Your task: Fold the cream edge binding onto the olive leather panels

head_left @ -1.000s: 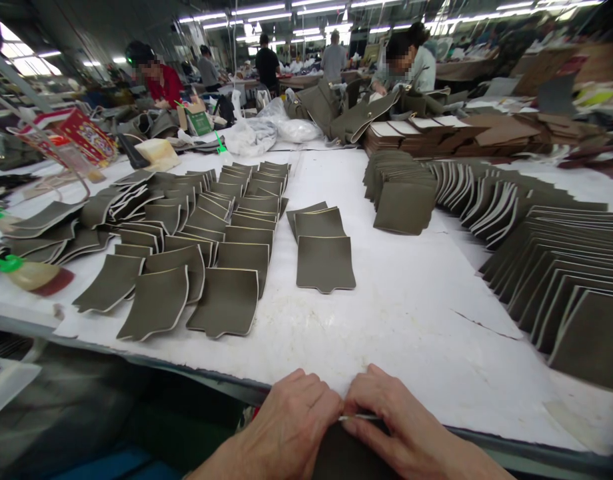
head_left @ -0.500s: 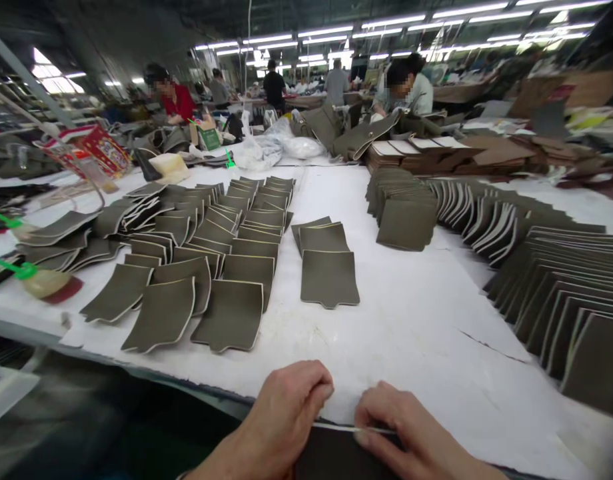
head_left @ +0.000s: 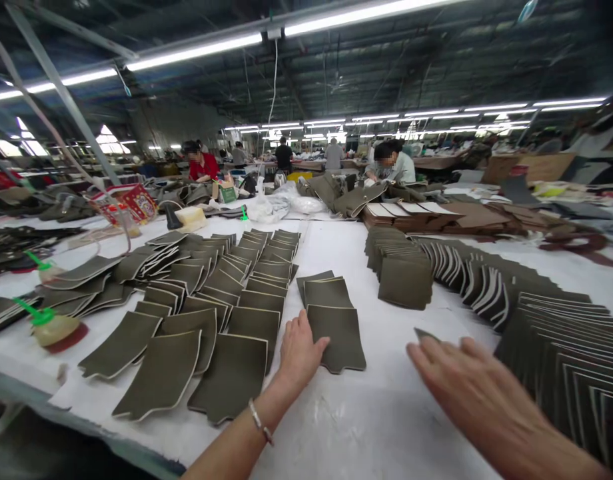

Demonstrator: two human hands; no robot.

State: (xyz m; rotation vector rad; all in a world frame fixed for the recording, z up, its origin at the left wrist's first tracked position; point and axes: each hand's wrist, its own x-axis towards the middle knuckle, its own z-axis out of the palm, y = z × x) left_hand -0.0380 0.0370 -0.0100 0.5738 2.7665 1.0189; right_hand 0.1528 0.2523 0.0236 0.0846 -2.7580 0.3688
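Observation:
My left hand (head_left: 301,350), a bracelet on its wrist, rests at the left edge of a small fan of olive-green leather panels (head_left: 339,337) on the white table. Its fingers point away from me and the thumb stands apart, lying over the front panel. To the right, my right hand (head_left: 471,380) is blurred, palm down above the table. A dark green corner of a leather panel (head_left: 426,335) pokes out past its fingertips; the hand hides the remainder. Overlapping rows of similar panels (head_left: 226,377) with pale edges lie left of my left hand.
More panels stand in a curved row (head_left: 551,333) on the right, ending in a short stack (head_left: 405,283). Green-tipped glue bottles (head_left: 56,330) sit at the left. Clear plastic bags (head_left: 269,208) and brown pieces (head_left: 476,220) lie at the back, with co-workers beyond.
Both hands have left the dark panel's place at the front edge. My left hand reached forward to the middle fan; my right moved forward and right. The camera view has tilted up.

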